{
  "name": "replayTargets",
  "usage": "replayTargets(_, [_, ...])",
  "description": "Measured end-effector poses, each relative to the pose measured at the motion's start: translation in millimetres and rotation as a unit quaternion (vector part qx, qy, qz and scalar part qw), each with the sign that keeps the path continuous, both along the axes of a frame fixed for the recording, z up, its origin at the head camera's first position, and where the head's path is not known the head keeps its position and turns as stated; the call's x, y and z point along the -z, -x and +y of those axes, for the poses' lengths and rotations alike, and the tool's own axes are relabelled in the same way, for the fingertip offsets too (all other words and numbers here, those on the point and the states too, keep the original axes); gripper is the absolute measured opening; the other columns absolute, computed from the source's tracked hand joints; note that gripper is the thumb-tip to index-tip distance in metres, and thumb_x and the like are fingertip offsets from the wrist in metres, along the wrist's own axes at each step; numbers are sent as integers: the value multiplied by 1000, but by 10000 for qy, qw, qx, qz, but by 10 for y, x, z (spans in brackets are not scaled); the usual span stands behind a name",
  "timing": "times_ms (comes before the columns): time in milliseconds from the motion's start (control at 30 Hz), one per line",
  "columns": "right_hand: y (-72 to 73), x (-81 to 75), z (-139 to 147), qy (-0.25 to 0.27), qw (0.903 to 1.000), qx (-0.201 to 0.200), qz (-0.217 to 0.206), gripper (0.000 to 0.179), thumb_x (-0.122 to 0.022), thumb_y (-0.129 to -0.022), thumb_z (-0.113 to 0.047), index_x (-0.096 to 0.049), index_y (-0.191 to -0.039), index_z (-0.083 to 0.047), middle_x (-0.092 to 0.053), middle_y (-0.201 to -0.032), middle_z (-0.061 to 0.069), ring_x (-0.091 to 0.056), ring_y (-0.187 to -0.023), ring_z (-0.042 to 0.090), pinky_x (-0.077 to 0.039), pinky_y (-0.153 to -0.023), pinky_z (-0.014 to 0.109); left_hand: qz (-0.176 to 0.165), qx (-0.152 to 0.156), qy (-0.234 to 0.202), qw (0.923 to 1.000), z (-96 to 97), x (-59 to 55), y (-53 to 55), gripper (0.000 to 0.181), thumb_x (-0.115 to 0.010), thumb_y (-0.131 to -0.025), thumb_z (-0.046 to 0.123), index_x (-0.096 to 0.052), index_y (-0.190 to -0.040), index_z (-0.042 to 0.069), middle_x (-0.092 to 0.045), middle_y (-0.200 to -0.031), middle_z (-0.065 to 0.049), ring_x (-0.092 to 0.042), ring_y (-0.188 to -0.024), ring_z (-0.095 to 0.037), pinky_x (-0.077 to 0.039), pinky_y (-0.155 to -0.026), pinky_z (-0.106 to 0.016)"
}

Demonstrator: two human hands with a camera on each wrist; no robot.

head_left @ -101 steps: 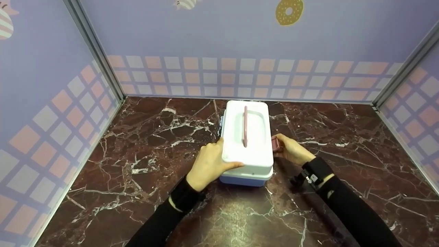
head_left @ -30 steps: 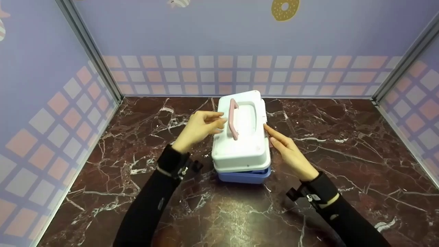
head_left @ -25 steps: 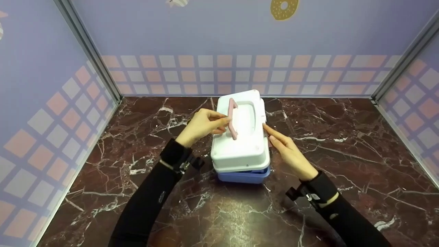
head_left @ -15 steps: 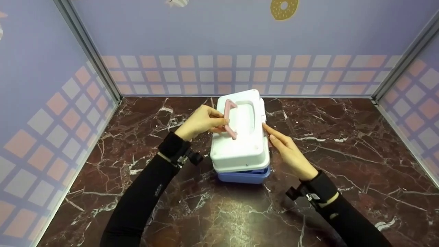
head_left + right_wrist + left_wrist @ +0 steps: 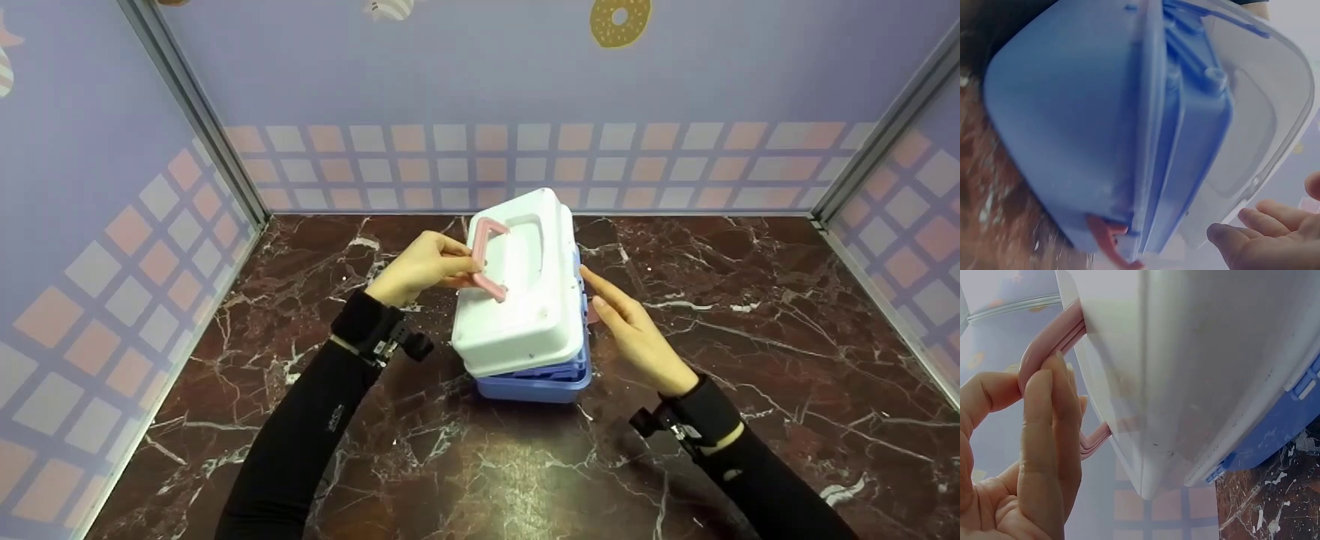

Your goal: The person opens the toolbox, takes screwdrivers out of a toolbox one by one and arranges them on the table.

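Left hand [image 5: 420,267]: I pinch the handle [image 5: 1053,337]
My right hand [image 5: 637,331]: relaxed, beside the blue box [image 5: 534,388]
White lid [image 5: 517,319]: tilted up

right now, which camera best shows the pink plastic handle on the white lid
The head view: it shows both ends of the pink plastic handle and most of its bar, with the left hand covering only part. The left wrist view is closer, but fingers hide the middle. The right wrist view shows none of it.
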State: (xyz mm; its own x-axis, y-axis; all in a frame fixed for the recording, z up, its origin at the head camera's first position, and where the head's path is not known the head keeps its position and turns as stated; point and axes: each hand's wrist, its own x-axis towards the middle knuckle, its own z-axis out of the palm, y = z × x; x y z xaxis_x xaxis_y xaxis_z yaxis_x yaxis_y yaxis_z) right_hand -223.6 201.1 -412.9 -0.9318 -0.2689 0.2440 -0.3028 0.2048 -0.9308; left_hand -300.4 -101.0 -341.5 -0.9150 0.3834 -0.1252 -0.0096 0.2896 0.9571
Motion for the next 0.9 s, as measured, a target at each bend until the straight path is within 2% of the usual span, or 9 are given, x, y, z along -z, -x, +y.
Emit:
replayTargets(67, [-1,41,40,-303,9990,189,251,49,-48,-104,-12,-39,-152,-11,-62,-123,18,-61,-105,16,-47,-93,15,-12,-12,-25,10000,-20,3,0,27,-68,-90,2,-67,-113,-12,-73,-81,-5,-72,-73,-10,-62,-77,-28])
replayTargets(133, [-4,85,82,-654,9959,374,510,51,-53,-101,-9,-41,-151,-8,-59,-136,19,-59,-121,20,-44,-105,18,-59,3,-91,9999,-45,12,7,27,-67,-91,2,-66,-114,-12,-74,-81,-5,-72,-74,-10,-62,-79,-28])
replayTargets(233, [-13,140,141,-1023,9905,548,743,52,-59,-98,-7,-44,-148,-5,-45,-152,17,-47,-138,28,-36,-116,32,-197,22,-281,9994,-82,23,17,28,-65,-92,0,-64,-116,-15,-74,-83,-6,-72,-75,-11,-61,-81,-28])
replayTargets(267, [-18,155,157,-1087,9895,565,769,52,-60,-97,-6,-45,-147,-4,-46,-150,18,-46,-138,31,-35,-117,36,-239,40,-338,9991,-94,27,20,29,-64,-92,-1,-63,-117,-16,-74,-85,-7,-72,-76,-11,-61,-82,-28])
replayTargets(367, [-34,195,192,-1320,9853,604,902,50,-64,-94,-3,-50,-142,0,-53,-142,22,-55,-129,37,-42,-110,46,-346,69,-537,9979,-132,37,30,31,-61,-92,-3,-59,-121,-17,-73,-88,-8,-73,-78,-12,-61,-83,-27])
replayTargets(533, [-53,245,217,-1835,9742,688,1119,42,-69,-88,1,-62,-130,3,-67,-125,21,-70,-104,32,-58,-90,42,-427,89,-727,9964,-208,63,53,37,-59,-92,-6,-55,-127,-18,-72,-89,-6,-71,-77,-10,-60,-83,-25])
replayTargets(600, [-53,253,220,-1956,9714,740,1123,36,-70,-88,-1,-67,-123,3,-70,-119,19,-72,-97,30,-60,-85,40,-422,104,-762,9961,-242,78,60,39,-57,-92,-6,-53,-128,-18,-71,-88,-5,-69,-77,-9,-60,-82,-23])
replayTargets(733, [-41,279,218,-2172,9666,853,1060,25,-72,-88,-7,-73,-112,1,-74,-109,16,-74,-95,28,-60,-85,41,-457,115,-901,9948,-310,108,60,40,-55,-92,-7,-51,-131,-18,-70,-91,-6,-68,-77,-9,-60,-82,-21])
replayTargets(900, [-26,326,203,-2166,9699,805,769,22,-72,-90,-12,-75,-108,-1,-76,-105,15,-74,-92,25,-61,-81,33,-520,123,-1144,9920,-410,156,52,41,-53,-93,-8,-48,-133,-19,-70,-98,-11,-71,-81,-11,-60,-82,-21])
